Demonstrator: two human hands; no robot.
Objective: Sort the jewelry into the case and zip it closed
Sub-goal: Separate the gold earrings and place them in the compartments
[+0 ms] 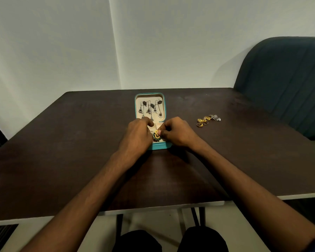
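Over open teal case (160,146): right hand (178,132) pinches gold-green earring (156,135); left hand (137,134) curled, grasp unclear

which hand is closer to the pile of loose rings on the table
Right. The right hand is at the case, with bare table between it and the loose rings; the left hand lies farther away, across the case.

You are seated in what appears to be a plain home or office room. Evidence: a dark wood-grain bench (80,142) with a pale edge, bare off-white walls (53,42) meeting at a corner, and a dark teal padded chair (284,79) alongside.
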